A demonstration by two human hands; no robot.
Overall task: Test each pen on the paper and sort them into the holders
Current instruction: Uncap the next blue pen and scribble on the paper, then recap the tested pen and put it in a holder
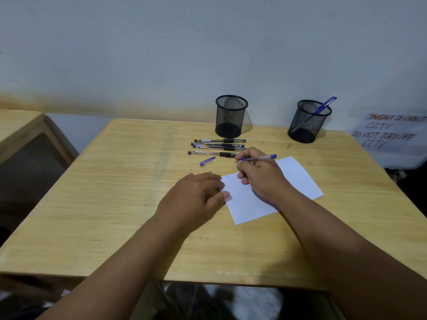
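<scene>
A white sheet of paper (291, 181) lies on the wooden table (115, 192), with a small blue scribble near its top left corner. My right hand (258, 176) grips an uncapped blue pen (261, 157), its tip just past the paper's far edge. My left hand (196, 197) rests flat on the table, fingertips on the paper's left edge. The pen's blue cap (207, 161) lies loose beside several black pens (219, 146) in a row. Two black mesh holders stand at the back: the left holder (231, 116) looks empty, the right holder (308, 121) contains one blue pen (323, 106).
A handwritten CCTV notice (390, 135) leans at the far right, past the table edge. A second wooden table (20, 128) stands to the left across a gap. The wall runs close behind the holders.
</scene>
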